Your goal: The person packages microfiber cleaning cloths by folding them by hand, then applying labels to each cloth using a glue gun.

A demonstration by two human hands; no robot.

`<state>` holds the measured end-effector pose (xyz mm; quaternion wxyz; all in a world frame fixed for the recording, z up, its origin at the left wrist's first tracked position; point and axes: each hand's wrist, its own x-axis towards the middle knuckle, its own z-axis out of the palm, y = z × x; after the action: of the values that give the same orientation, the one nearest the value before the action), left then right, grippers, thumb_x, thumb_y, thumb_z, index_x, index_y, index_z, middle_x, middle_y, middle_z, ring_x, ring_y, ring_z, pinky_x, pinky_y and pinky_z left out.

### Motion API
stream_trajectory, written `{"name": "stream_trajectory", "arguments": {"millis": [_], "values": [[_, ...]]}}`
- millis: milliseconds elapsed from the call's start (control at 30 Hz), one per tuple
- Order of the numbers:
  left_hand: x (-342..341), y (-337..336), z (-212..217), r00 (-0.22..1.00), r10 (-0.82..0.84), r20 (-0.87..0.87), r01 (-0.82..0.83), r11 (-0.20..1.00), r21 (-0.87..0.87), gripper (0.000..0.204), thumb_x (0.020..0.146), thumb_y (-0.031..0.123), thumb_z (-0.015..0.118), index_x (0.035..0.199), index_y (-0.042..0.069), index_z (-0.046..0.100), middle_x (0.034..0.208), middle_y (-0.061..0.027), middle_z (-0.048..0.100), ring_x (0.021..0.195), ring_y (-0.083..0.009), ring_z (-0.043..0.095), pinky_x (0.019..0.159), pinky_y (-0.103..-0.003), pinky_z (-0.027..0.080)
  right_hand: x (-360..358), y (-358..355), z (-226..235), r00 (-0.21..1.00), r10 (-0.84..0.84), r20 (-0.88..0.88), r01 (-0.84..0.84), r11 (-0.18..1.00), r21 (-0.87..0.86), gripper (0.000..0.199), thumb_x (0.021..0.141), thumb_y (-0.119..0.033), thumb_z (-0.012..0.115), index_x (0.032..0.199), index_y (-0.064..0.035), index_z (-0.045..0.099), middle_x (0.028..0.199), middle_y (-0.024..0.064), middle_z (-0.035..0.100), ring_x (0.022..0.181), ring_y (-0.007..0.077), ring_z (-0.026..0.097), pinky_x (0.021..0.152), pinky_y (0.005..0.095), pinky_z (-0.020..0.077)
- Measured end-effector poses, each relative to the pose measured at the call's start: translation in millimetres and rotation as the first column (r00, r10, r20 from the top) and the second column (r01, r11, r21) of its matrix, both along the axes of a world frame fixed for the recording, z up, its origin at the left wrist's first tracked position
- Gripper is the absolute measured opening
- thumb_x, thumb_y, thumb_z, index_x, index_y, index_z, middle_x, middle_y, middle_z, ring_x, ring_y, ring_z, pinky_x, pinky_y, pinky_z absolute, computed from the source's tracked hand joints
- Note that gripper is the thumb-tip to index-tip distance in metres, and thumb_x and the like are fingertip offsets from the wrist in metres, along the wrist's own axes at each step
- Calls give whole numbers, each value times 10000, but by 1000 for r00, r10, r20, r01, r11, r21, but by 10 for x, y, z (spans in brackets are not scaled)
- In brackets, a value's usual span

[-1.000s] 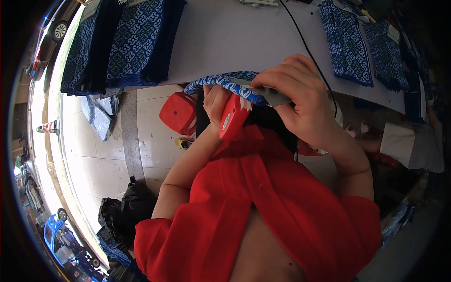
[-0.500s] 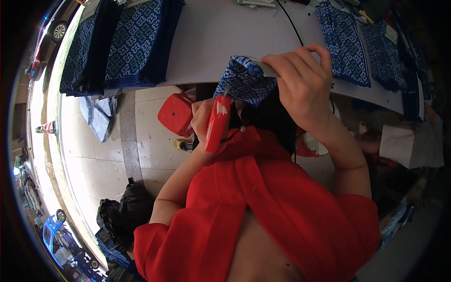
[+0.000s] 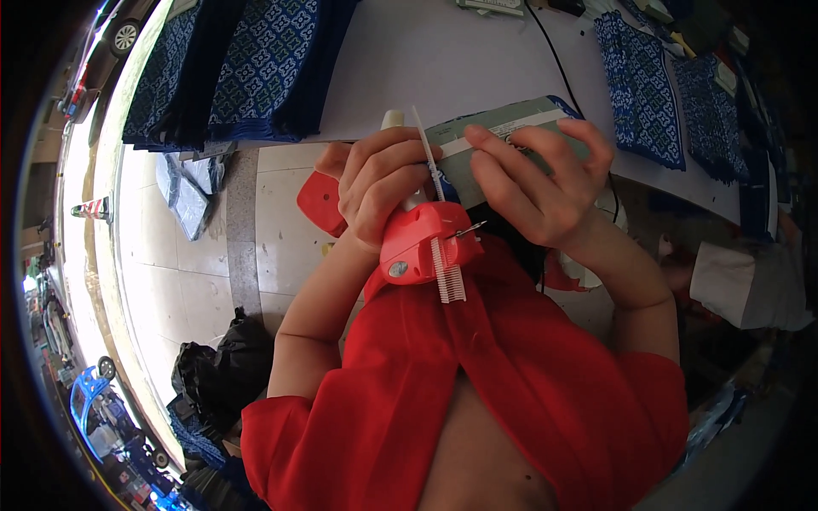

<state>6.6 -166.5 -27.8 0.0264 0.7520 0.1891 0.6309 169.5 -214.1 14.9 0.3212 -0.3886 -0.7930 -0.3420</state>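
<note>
My left hand [image 3: 381,175] is closed around a red and white tagging gun [image 3: 413,243] with a thin needle at its front. A comb-like strip of plastic fasteners [image 3: 449,281] sticks out of the gun. My right hand [image 3: 541,175] grips a grey-green card label [image 3: 460,175] with a pale stripe, its fingers bent over the card's face. Behind the card, blue patterned cloth [image 3: 560,105] shows at the edges; most of it is hidden. The gun is close to the card's left end, with the needle pointing toward my right hand.
On the pale table [image 3: 400,64], stacks of blue patterned cloth [image 3: 268,68] lie at the left, and more cloth pieces [image 3: 639,85] at the right. A black cable [image 3: 550,51] crosses the tabletop. Below stand a red stool [image 3: 319,204] and a black bag [image 3: 226,362].
My left hand has risen and turned the tagging gun, so its needle points rightward. My right hand has lowered slightly, and the card now faces up with the cloth behind it.
</note>
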Motion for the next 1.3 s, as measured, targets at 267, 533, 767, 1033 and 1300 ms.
{"name": "stream_trajectory", "arguments": {"millis": [267,533,767,1033,1300], "values": [[-244,14,7,986,169,-3,-169,985,-32,199,764,91,585,897,57,441,893,-138,612,864,-258,589,848,-352,379,71,251,303,942,178,-283,-261,922,-288,202,633,-70,660,820,-110,595,767,-16,620,631,134,523,713,315,384],[-1287,-254,133,674,577,462,-333,795,-508,241,785,135,596,989,96,474,1045,-135,559,948,-217,547,766,-272,443,-608,1126,1053,656,162,-737,-726,402,-558,153,725,-88,655,869,-40,635,746,34,628,643,104,582,603,240,462],[-1718,-463,-14,405,810,424,-512,585,-629,225,808,168,590,965,49,482,986,-117,585,751,-97,565,560,-163,436,-960,2992,1064,668,-264,-696,-626,305,-717,251,744,-196,665,904,-6,629,767,59,620,618,133,569,542,250,446],[-1541,-460,-490,549,836,-22,-540,334,-773,70,786,87,576,786,34,531,915,-83,627,820,-159,549,818,-300,365,-896,4299,-291,760,-268,-592,-482,379,-790,247,672,-198,715,856,-43,659,753,71,646,636,132,605,616,263,491],[-1356,129,-85,845,492,-211,-530,713,-460,227,710,163,612,911,63,572,1004,-82,613,1033,-234,528,964,-407,243,-1211,3816,196,933,-253,-258,-58,601,-797,221,762,-196,608,911,-34,634,816,90,629,683,215,580,612,324,459]]}}
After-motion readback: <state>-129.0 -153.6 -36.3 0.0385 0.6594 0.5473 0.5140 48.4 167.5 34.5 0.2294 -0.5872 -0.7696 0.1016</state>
